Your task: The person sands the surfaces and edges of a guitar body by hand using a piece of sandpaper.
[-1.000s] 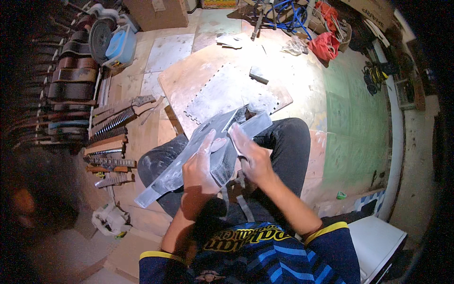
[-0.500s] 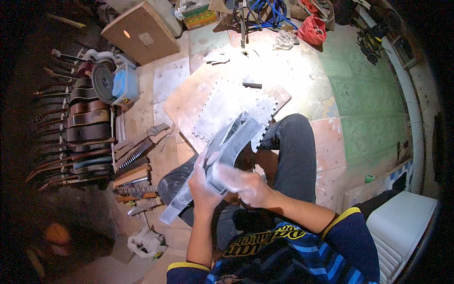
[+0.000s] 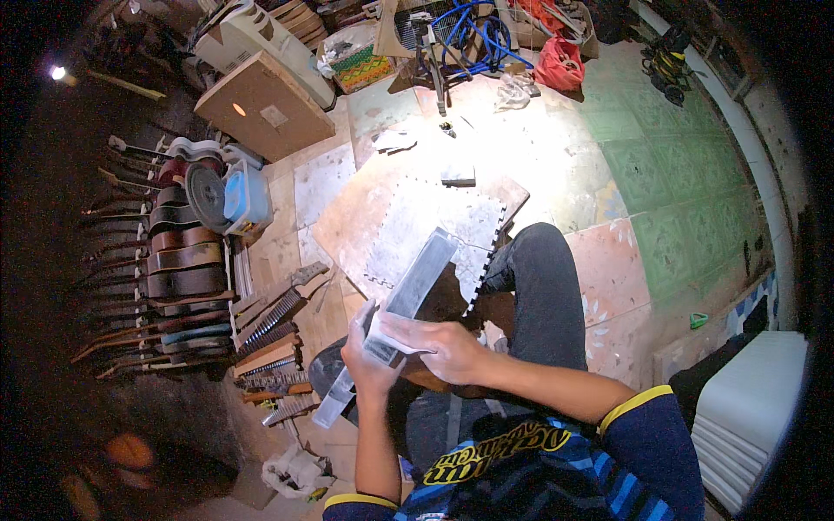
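A long, narrow grey piece (image 3: pixel 422 273), coated in pale dust, lies slantwise over my lap. Its broad end points up toward the floor mat, and a slimmer end (image 3: pixel 334 406) sticks out at lower left. My left hand (image 3: pixel 369 360) is wrapped round it from the left side, near the middle. Across its upper face my right hand (image 3: pixel 439 347) presses with fingers together, whitened by dust. What lies under those fingers, if anything, is hidden. Beyond the piece, a pale interlocking foam mat (image 3: pixel 391 230) rests on a brown board (image 3: pixel 334 230), with a small grey block (image 3: pixel 458 176) on it.
Several guitars (image 3: pixel 184 252) stand in a row at left, beside a light-blue tub (image 3: pixel 248 204). Guitar necks (image 3: pixel 282 317) lie on the floor nearer me. A brown panel (image 3: pixel 261 104) leans at the back left. White stacked plastic stools (image 3: pixel 743 408) stand at right.
My view has shifted, so the room sits lower in it. The grey piece is turned, its flat face now showing more. My right hand, blurred before, is now sharper on the piece.
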Motion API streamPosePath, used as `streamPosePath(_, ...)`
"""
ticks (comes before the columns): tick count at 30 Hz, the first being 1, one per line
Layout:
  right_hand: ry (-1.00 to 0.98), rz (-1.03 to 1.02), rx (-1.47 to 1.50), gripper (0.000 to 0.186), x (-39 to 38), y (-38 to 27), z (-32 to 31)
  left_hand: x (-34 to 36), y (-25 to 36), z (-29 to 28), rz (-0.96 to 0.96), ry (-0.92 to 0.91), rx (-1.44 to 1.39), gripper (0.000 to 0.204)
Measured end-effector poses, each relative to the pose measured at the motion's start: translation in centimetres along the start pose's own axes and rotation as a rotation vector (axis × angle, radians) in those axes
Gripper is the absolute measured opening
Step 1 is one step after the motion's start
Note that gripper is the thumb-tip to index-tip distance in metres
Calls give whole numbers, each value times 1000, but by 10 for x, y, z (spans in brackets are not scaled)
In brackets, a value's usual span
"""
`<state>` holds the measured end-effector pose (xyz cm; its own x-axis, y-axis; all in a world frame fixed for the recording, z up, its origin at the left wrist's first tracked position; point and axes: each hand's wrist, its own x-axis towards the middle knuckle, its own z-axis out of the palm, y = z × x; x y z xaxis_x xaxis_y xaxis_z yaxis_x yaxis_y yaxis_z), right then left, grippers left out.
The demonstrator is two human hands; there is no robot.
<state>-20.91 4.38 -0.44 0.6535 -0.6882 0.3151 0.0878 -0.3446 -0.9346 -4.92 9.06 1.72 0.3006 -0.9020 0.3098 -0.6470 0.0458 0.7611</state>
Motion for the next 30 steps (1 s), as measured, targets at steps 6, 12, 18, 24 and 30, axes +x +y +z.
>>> streamPosePath(6, -11, 44, -764, 85, 5, 60, -40, -13, -23, -6, -2, -12, -4, 64)
streamPosePath(12, 577, 515, -562, 47, 38, 105, -150, 24, -8, -3, -3, -63, 69, 68)
streamPosePath(18, 649, 376, -124, 43, 34, 109, -131, 75, -63, -33, -101, -7, -300, 47)
streamPosePath(24, 734, 287, -75, 39, 20, 114, -98, 140, -60, -36, -67, -30, 22, 45)
streamPosePath(30, 732, 425, -133, 47, -1, 148, -95, 144, -45, 12, -134, 349, 83, 53)
